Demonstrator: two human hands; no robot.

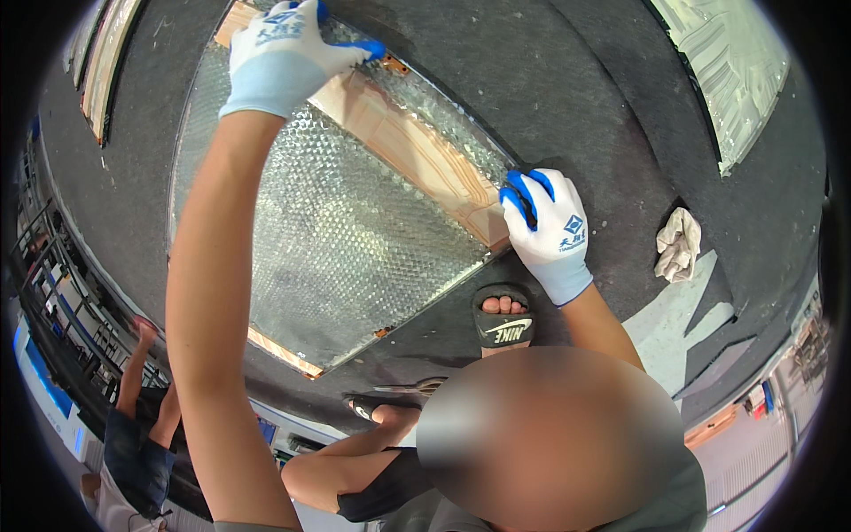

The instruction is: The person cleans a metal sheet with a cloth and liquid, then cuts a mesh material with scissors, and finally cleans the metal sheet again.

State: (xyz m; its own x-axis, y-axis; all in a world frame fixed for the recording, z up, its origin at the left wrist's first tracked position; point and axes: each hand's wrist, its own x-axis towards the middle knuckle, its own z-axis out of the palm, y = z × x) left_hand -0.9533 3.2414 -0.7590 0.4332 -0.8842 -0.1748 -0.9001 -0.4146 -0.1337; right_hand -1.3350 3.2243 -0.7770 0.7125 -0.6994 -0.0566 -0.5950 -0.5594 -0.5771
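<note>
Reaching across the bubble-wrapped panel [355, 230], the person has both gloved hands at its far edge; the panel is over the dark floor covering [603, 106], just beyond the sandal [505, 332], though whether it lies flat or is slightly raised cannot be told; the left hand [282, 53] is at the far left corner with its thumb splayed wide along the edge, while the right hand [551, 222] sits at the right corner with its fingers bent inward and fairly narrow; whether either one truly grips cannot be told, since the undersides are hidden; the wood-toned strip [425, 146] runs between the two. The step seems to be steadying or shifting the panel by its corners, and it would go best with even pressure from both sides; fingers are better set on the firm rim than on the wrap alone, which could slide or tear; any lift should be slow and level, with the toes well out from under the edge and the crumpled cloth [679, 245] left aside.
</note>
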